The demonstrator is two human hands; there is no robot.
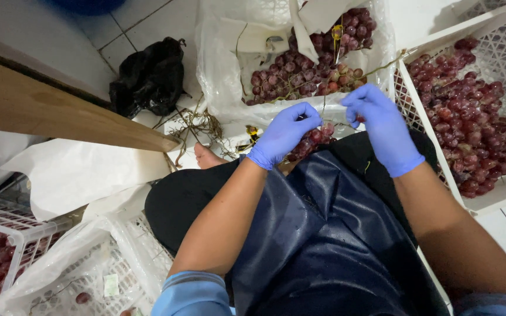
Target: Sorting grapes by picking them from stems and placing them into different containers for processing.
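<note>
Nearest the camera, a dark blue apron [323, 234] covered the person's lap, with both bare forearms reaching forward over it. The left hand [283, 133], in a blue glove, was pinched narrow, its fingertips closed on a thin stem at the top of a small bunch of red grapes [313, 139] that hung just below and between the two hands. The right hand [382, 126], gloved the same, was curled close beside it, fingers bent in toward the same stem; whether it actually gripped the stem could not be told. Below and to the left of the left hand, a white crate [98, 263] lined with clear plastic held one loose grape. Left of the left hand lay a heap of bare stems [197, 126] on the floor, and beyond those a black plastic bag [149, 76]. Just past both hands sat a plastic-lined box of red grapes [300, 70]. To the right of the right hand stood another white crate [499, 35], filled with red grapes.
</note>
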